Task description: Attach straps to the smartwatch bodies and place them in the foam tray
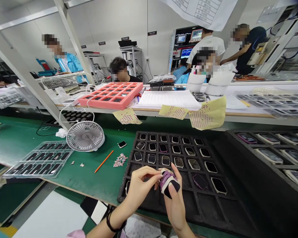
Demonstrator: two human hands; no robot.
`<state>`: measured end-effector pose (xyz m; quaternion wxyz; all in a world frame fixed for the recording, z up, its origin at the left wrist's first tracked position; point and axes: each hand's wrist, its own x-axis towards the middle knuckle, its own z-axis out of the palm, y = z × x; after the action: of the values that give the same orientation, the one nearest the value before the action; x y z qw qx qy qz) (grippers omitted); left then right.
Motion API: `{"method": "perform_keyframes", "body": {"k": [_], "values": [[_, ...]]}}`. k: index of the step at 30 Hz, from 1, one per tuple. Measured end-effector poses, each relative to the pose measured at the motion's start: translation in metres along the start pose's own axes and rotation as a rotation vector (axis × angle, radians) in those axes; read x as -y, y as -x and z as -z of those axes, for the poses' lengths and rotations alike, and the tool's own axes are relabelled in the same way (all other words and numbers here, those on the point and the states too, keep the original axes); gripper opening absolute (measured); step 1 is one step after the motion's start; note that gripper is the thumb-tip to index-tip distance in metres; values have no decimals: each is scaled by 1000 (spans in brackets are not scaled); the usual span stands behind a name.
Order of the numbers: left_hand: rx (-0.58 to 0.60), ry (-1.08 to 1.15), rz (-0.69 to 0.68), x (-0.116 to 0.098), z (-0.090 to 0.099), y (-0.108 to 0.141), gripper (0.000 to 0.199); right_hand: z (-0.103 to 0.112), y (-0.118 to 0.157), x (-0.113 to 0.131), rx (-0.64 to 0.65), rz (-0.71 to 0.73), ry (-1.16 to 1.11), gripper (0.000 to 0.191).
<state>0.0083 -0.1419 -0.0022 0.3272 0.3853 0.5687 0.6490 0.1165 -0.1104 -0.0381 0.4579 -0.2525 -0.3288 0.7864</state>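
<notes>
My right hand (175, 201) grips a few smartwatch cases (169, 182) held together, purple and pale silver, one with a black screen. Its thumb presses on that dark screen. Thumb and index finger of my left hand (142, 181) are pinched together at the cases' left edge; whatever lies between those fingertips is too small to make out. Both hands are above a black foam tray (149, 201) with rows of square pockets. Many pockets hold watch cases, such as a purple one (200, 181) right of my hands and a silver one (219, 185) beyond it.
Left of the tray lie small pale scraps (120, 160), an orange stick (103, 161) and a single watch case (122, 144). A grey fan (85, 136) and a clear blister tray (39, 158) stand farther left. Another foam tray (270, 155) is at right. A shelf holds a pink tray (111, 96).
</notes>
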Motion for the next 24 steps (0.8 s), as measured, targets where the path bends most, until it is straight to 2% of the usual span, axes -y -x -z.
{"method": "perform_keyframes", "body": {"k": [3, 7, 10, 14, 19, 24], "values": [[-33, -15, -4, 4, -5, 1, 20, 6, -2, -6, 21, 4, 34, 64], [-99, -180, -120, 8, -10, 7, 17, 12, -2, -11, -9, 17, 34, 64], [4, -177, -165, 12, -11, 12, 22, 14, -1, -8, -34, 39, 7, 70], [188, -33, -122, 22, -7, 19, 33, 13, -1, -4, -42, 24, 1, 72], [219, 61, -61, 31, 3, 23, 31, 11, -1, -11, -9, -5, 29, 65], [254, -40, -37, 26, 15, 24, 32, 9, -2, -14, 30, -21, 29, 68]]}}
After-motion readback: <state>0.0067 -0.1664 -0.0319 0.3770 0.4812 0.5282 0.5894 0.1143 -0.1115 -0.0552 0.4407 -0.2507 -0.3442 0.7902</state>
